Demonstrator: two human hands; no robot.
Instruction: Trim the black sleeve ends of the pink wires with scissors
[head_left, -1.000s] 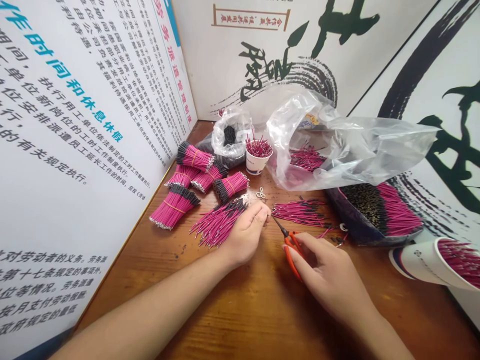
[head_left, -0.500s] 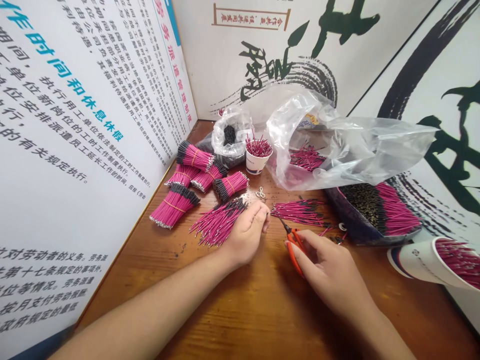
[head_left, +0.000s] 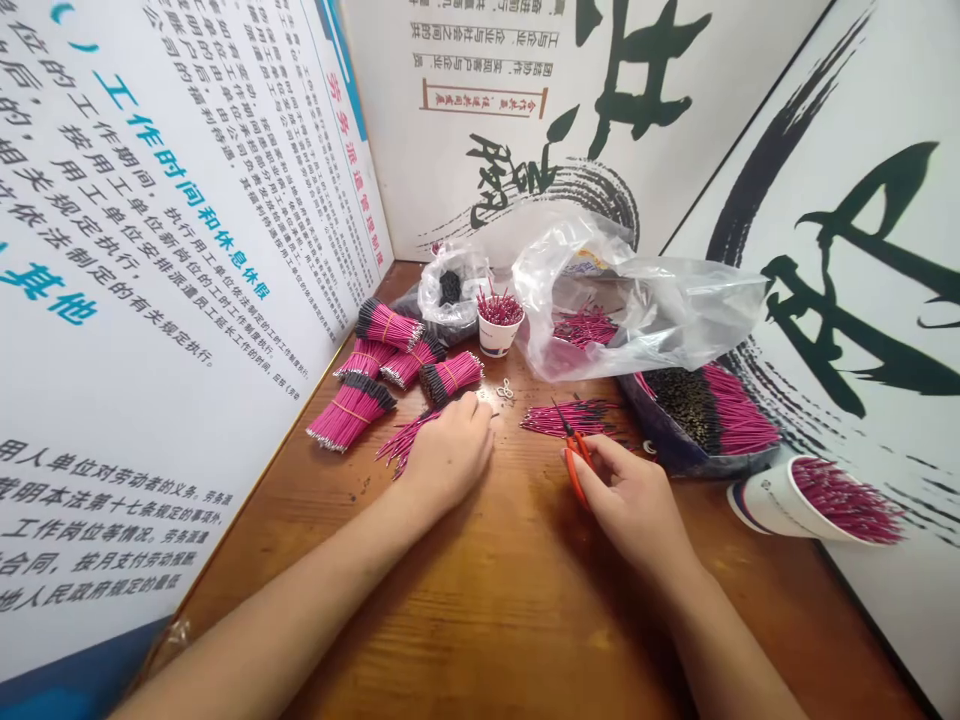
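Centre-right, the right hand (head_left: 634, 505) grips orange-handled snips (head_left: 576, 468), likely for control. At centre, the left hand (head_left: 454, 450) curls over pink wires (head_left: 401, 438), its grasp hidden.

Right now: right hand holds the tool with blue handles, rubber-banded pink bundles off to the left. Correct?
Not quite. The handles are orange, not blue, as the head view shows. The rest stands: the right hand holds the tool, and the rubber-banded pink bundles are off to the left.
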